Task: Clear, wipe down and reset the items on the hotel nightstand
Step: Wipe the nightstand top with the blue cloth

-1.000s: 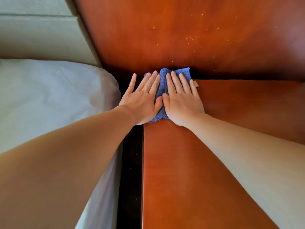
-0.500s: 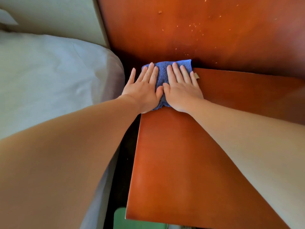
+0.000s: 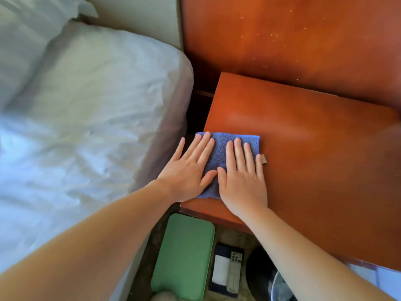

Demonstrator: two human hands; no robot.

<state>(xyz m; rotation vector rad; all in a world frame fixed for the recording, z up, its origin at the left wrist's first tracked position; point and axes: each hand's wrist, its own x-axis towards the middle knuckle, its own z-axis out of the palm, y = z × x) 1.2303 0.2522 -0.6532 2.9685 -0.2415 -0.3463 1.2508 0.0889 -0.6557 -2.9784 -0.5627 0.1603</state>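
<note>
We see a blue cloth [image 3: 219, 148], fluffy terry folded to a rough rectangle. It lies flat on the red-brown desk [image 3: 314, 170], near the desk's front left corner and under both grips. A small tan tag [image 3: 264, 159] sticks out of its right edge, just beside our right little finger.

Our left grip [image 3: 188, 170] lies palm down and fully open, fingers straight and a little spread. Its inner fingers and thumb rest on the left part of the cloth, while its little finger reaches past the desk's left edge. Our right grip [image 3: 240, 181] is flat and open too, fingers straight and close together on the right part of the cloth. The thumb tips come together over the middle of the cloth; we cannot tell whether they touch. Neither grip curls round anything.

Left of the left grip, across a dark gap, lies the white bed [image 3: 86, 105]. Ahead of both grips a wood panel [image 3: 293, 40] with pale specks rises behind the desk. Below our wrists a green tray [image 3: 184, 257] lies on the floor. A grey remote [image 3: 234, 270] lies to its right, beside our right forearm.
</note>
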